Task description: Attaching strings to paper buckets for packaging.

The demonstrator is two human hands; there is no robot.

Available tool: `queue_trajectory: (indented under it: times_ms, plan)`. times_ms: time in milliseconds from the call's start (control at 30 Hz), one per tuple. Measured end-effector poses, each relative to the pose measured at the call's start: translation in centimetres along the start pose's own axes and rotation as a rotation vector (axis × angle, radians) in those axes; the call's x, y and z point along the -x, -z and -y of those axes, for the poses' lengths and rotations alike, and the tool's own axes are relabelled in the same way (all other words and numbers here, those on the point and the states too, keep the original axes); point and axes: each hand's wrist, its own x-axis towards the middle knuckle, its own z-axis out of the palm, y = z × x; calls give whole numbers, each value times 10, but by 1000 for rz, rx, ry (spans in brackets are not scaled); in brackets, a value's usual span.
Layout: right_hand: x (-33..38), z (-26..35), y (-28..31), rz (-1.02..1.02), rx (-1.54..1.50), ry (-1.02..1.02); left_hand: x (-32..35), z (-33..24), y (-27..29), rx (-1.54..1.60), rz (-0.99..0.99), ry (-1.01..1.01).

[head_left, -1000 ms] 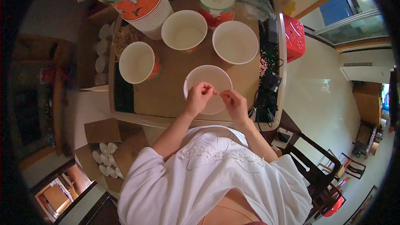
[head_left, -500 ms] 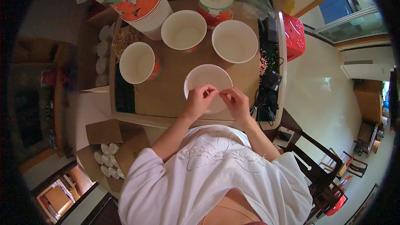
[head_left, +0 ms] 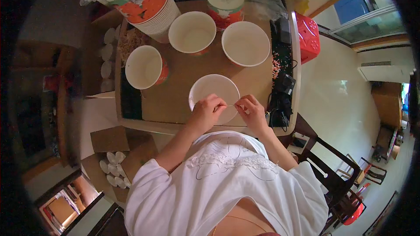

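1. Since the earlier frames the two hands have barely shifted: they stay together over the near edge of the white bowl [head_left: 213, 94], and the small pale strip between them now looks stretched a little straighter
2. The left hand [head_left: 205, 113] has its fingers curled and thumb and forefinger pinched narrow on one end of that thin strip [head_left: 232, 105]
3. The right hand [head_left: 251, 111] pinches the other end the same way, fingers bunched tight, so the strip runs between both hands just above the bowl's rim
4. The strip is too small to say what it is made of
5. The white bowl sits on the brown table [head_left: 175, 96] right in front of the person, open side up, its near rim partly covered by the hands
6. Three more open paper cups stand farther back: one at the left [head_left: 144, 66], one in the middle [head_left: 191, 32] and one at the right [head_left: 246, 43], all well apart from the hands
7. Behind them a tall stack of orange cups [head_left: 148, 6] lies tilted, and a lidded cup [head_left: 225, 0] stands upright
8. A red plastic basket [head_left: 308, 35] sits beyond the table's right edge, and dark cables [head_left: 282, 87] lie along that side
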Motion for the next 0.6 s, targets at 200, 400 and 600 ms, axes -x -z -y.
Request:
queue_trajectory:
  times_ms: [200, 400, 600]
  plan:
    - [5, 2, 1, -66, -4, -83, -1, -17, 9, 188, -11, 43]
    - [-1, 19, 0, -91, -87, 5, 2, -25, 8, 219, 7, 52]
    - [-2, 16, -3, -136, -91, 120, 6, -31, 9, 220, 30, 70]
